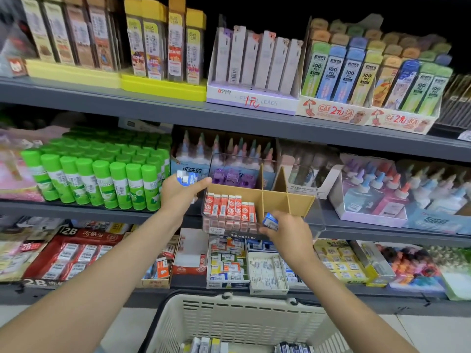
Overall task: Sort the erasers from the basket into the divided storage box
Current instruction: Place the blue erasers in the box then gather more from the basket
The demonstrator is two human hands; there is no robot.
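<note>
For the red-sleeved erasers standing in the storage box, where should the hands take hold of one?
Pinch the top end of one red-sleeved eraser from above, preferably at the row's end. They stand upright and packed side by side in the storage box, so only their tops are exposed.

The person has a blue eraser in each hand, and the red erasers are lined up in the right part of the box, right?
Not quite. The head view shows the red erasers lined up in the left part of the storage box, not the right. The rest holds: the left hand and right hand each hold a blue eraser.
</note>
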